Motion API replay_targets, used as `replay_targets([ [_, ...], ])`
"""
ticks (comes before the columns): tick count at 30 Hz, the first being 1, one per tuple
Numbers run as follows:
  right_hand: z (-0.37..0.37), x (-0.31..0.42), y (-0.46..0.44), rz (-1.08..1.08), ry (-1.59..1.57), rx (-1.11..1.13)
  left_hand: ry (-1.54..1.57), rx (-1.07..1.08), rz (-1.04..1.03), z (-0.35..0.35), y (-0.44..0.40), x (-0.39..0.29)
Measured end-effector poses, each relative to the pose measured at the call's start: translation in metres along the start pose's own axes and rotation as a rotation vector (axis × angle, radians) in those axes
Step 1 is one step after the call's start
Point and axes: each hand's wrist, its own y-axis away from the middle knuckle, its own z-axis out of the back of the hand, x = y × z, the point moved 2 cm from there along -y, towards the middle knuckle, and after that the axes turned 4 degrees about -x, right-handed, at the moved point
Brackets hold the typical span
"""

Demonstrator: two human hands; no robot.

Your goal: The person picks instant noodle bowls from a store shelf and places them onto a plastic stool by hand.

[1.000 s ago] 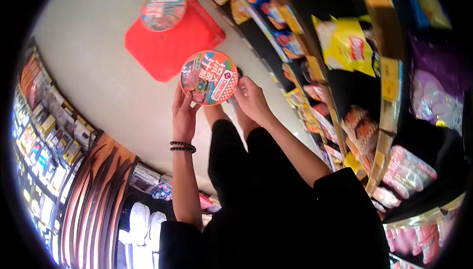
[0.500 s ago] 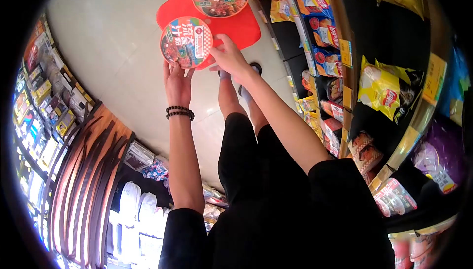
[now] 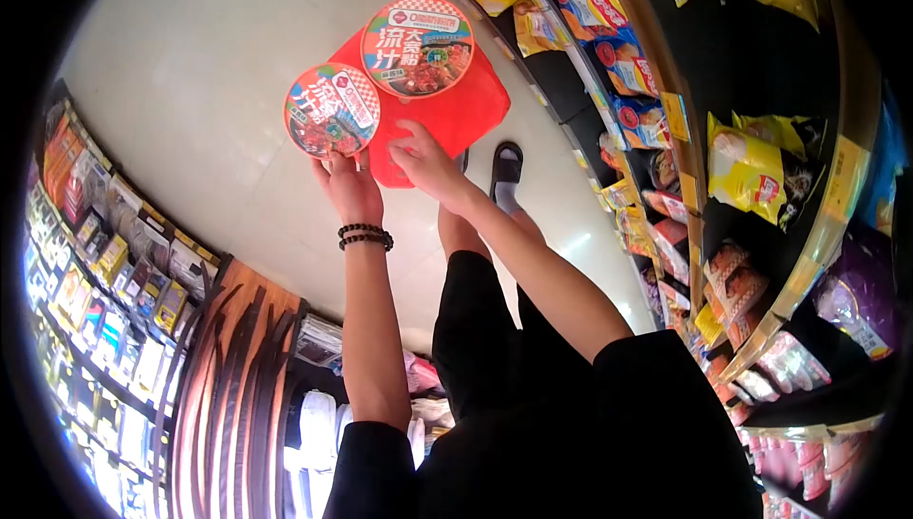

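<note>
My left hand (image 3: 352, 194) holds a round instant noodle tub (image 3: 331, 112) from below, fingers at its near edge. Its printed lid, with a checkered band and Chinese lettering, faces up. A second noodle tub (image 3: 417, 46) with a similar lid rests on a red, rounded-square surface (image 3: 466, 110) that looks like a plastic stool top. Over the near part of that red surface is my right hand (image 3: 428, 167), its fingers loosely bent and apart, holding nothing. A gap separates it from both tubs.
Shelves with bags of chips (image 3: 747, 167) and other packets curve along the right. On the left stand a rack of small packaged goods (image 3: 105, 262) and hanging dark belts (image 3: 233, 376). A sandaled foot (image 3: 508, 162) is on the pale tiled floor (image 3: 238, 91).
My right hand has come off the edge of the held tub. That tub has shifted left and turned slightly. The view has shifted, and one foot now shows farther right.
</note>
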Motion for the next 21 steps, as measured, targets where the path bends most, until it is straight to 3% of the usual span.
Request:
replay_targets([
  [4,0.026,-0.035,0.006,-0.01,0.152,-0.062,-0.078,-0.006,-0.017,-0.001,-0.005,-0.002],
  [7,0.065,-0.054,0.023,0.173,0.429,-0.223,-0.144,0.002,-0.031,0.002,-0.006,-0.002],
  [9,0.096,-0.064,0.038,0.163,0.517,-0.273,-0.169,0.033,-0.024,0.005,-0.007,-0.005],
  [11,0.133,-0.098,0.049,0.037,0.394,-0.309,-0.276,0.077,-0.028,0.005,-0.006,-0.009],
  [14,0.168,-0.106,0.078,0.069,0.436,-0.447,-0.399,0.104,-0.046,0.005,-0.007,-0.01],
  [17,0.2,-0.149,0.095,-0.051,0.391,-0.46,-0.419,0.103,-0.072,0.011,-0.014,-0.006],
  [20,0.212,-0.18,0.118,0.068,0.542,-0.469,-0.54,0.14,-0.117,0.039,-0.03,0.001],
  [21,0.204,-0.162,0.133,0.069,0.457,-0.478,-0.576,0.14,-0.097,0.032,-0.03,-0.006],
])
